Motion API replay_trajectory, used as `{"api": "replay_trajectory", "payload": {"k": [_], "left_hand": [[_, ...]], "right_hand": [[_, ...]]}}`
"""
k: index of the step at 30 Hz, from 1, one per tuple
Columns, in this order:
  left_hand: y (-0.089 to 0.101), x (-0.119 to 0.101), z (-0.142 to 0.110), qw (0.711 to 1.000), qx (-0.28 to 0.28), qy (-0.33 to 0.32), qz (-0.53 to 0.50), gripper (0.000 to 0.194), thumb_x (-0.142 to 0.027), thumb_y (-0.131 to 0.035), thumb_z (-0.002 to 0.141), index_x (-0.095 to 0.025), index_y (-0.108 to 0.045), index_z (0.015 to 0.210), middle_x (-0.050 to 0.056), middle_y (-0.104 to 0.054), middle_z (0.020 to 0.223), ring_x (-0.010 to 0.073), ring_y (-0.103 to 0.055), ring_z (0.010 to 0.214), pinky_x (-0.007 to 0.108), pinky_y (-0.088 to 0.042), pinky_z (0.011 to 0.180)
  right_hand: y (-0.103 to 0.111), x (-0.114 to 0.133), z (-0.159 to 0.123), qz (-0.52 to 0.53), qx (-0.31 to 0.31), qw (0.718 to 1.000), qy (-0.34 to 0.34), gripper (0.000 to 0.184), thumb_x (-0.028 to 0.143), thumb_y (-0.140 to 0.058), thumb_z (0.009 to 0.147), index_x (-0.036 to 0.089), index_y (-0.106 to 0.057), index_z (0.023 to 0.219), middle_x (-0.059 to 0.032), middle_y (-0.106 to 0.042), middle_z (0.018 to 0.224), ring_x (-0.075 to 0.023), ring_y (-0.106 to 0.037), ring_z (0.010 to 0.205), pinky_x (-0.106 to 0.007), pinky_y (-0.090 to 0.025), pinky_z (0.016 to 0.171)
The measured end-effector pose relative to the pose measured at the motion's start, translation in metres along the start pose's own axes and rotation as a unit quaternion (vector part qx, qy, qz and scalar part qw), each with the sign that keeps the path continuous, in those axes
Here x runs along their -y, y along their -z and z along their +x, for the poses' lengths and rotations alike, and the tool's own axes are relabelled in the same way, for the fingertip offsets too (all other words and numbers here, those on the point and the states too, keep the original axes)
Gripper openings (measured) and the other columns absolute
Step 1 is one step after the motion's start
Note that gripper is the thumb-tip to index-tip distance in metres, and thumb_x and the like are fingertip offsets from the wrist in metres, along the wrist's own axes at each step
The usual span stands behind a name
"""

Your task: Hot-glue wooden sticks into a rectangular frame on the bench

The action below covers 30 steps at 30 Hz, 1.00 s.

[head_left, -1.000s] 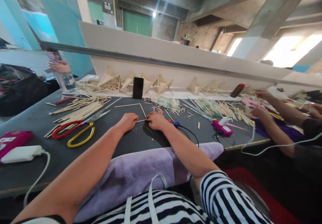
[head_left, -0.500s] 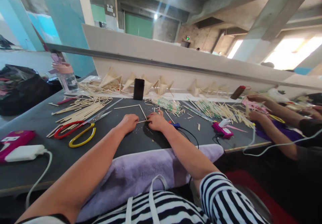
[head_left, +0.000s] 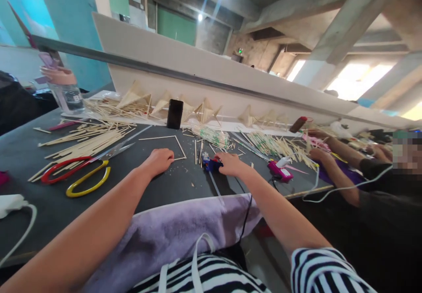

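Observation:
Three thin wooden sticks lie end to end on the dark table in an open-sided, angular shape. My left hand has its fingers closed on the near stick, at the end away from the corner. To the right, my right hand is wrapped round a blue hot glue gun. A long translucent glue stick sticks out from the gun toward me. A couple of loose short sticks lie between the gun and the joined shape.
Large scissors with red and yellow handles lie left, beside a pile of sticks. A phone stands before several stick models. Bagged sticks lie behind my hands. At right is another person's arm.
My right hand has left the stick corner, moved right and taken hold of the glue gun. My left hand stays on the near stick. The view has shifted slightly to the right.

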<state>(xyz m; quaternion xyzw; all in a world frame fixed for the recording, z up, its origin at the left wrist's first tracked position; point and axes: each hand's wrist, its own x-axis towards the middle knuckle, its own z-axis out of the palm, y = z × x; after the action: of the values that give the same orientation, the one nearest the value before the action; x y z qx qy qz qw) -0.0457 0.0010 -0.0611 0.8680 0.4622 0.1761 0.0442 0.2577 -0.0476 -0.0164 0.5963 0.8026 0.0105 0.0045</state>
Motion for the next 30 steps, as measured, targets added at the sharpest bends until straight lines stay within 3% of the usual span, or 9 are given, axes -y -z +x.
{"api": "replay_trajectory", "payload": {"k": [4,8,11,13,17,18,20,24,30], "left_hand": [[0.001,0.0,0.0,1.0,0.006,0.002,-0.008,0.02,-0.027,-0.047,0.083,-0.019,-0.064,0.079,0.005,-0.064,0.082,0.0186,-0.058,0.08,0.029,-0.04,0.076],[0.0,0.002,-0.001,1.0,0.006,0.003,-0.021,0.02,-0.026,-0.046,0.083,-0.018,-0.064,0.079,0.005,-0.063,0.08,0.0177,-0.057,0.078,0.028,-0.041,0.073],[-0.003,0.005,-0.001,0.999,0.0,-0.003,-0.033,0.021,-0.027,-0.045,0.084,-0.019,-0.063,0.078,0.004,-0.062,0.079,0.0174,-0.057,0.077,0.028,-0.041,0.073],[-0.004,0.007,-0.001,0.999,-0.001,-0.008,-0.045,0.021,-0.028,-0.045,0.085,-0.019,-0.062,0.078,0.004,-0.062,0.078,0.017,-0.057,0.076,0.028,-0.041,0.072],[-0.004,0.008,0.0,0.998,-0.005,-0.015,-0.065,0.019,-0.027,-0.046,0.086,-0.018,-0.061,0.077,0.003,-0.061,0.076,0.0162,-0.056,0.074,0.028,-0.04,0.07],[-0.003,0.008,0.0,0.997,-0.005,-0.016,-0.069,0.019,-0.026,-0.047,0.086,-0.018,-0.061,0.078,0.003,-0.061,0.076,0.0162,-0.056,0.074,0.028,-0.04,0.07],[-0.002,0.008,0.0,0.997,-0.002,-0.017,-0.077,0.018,-0.027,-0.047,0.087,-0.017,-0.06,0.078,0.003,-0.061,0.076,0.0161,-0.056,0.074,0.028,-0.04,0.071],[0.0,0.007,0.0,0.996,0.016,-0.017,-0.086,0.019,-0.027,-0.046,0.09,-0.017,-0.06,0.08,0.004,-0.061,0.078,0.0162,-0.056,0.076,0.029,-0.039,0.073],[0.003,0.001,-0.001,0.994,0.049,0.029,-0.088,0.016,-0.028,-0.047,0.091,-0.019,-0.058,0.085,0.002,-0.062,0.084,0.0169,-0.056,0.082,0.032,-0.038,0.079]], "right_hand": [[-0.019,-0.004,-0.008,0.009,-0.009,1.0,0.007,0.066,0.01,-0.052,0.068,0.015,-0.042,0.133,-0.0148,-0.055,0.129,-0.027,-0.05,0.117,-0.042,-0.036,0.095],[-0.024,-0.012,-0.001,0.043,-0.023,0.998,0.029,0.063,0.01,-0.054,0.066,0.013,-0.046,0.129,-0.0155,-0.054,0.128,-0.0266,-0.049,0.117,-0.039,-0.036,0.097],[-0.012,-0.024,0.008,0.202,-0.062,0.977,0.021,0.053,0.017,-0.058,0.066,0.015,-0.055,0.119,-0.0105,-0.063,0.113,-0.0239,-0.057,0.101,-0.035,-0.043,0.088],[0.005,-0.028,0.015,0.408,-0.097,0.908,-0.012,0.045,0.027,-0.063,0.067,0.016,-0.06,0.11,-0.0053,-0.066,0.094,-0.019,-0.059,0.079,-0.033,-0.047,0.072],[0.05,-0.017,0.029,0.697,-0.133,0.705,0.024,0.033,0.034,-0.069,0.068,0.02,-0.062,0.097,0.0023,-0.056,0.072,-0.0109,-0.049,0.06,-0.026,-0.044,0.053],[0.058,-0.011,0.033,0.729,-0.127,0.671,0.043,0.029,0.032,-0.069,0.07,0.02,-0.061,0.095,0.0032,-0.053,0.069,-0.0109,-0.049,0.061,-0.025,-0.044,0.053],[0.063,0.001,0.039,0.767,-0.067,0.635,0.061,0.023,0.029,-0.067,0.072,0.02,-0.06,0.092,0.0028,-0.052,0.069,-0.0112,-0.05,0.061,-0.026,-0.046,0.054],[0.03,0.015,0.048,0.768,0.099,0.632,0.031,0.02,0.028,-0.062,0.076,0.017,-0.059,0.092,0.0025,-0.053,0.062,-0.0107,-0.049,0.052,-0.026,-0.047,0.052],[-0.021,0.005,0.052,0.716,0.181,0.674,0.008,0.017,0.03,-0.059,0.077,0.015,-0.059,0.087,0.0037,-0.052,0.052,-0.0103,-0.048,0.045,-0.023,-0.043,0.048]]}}
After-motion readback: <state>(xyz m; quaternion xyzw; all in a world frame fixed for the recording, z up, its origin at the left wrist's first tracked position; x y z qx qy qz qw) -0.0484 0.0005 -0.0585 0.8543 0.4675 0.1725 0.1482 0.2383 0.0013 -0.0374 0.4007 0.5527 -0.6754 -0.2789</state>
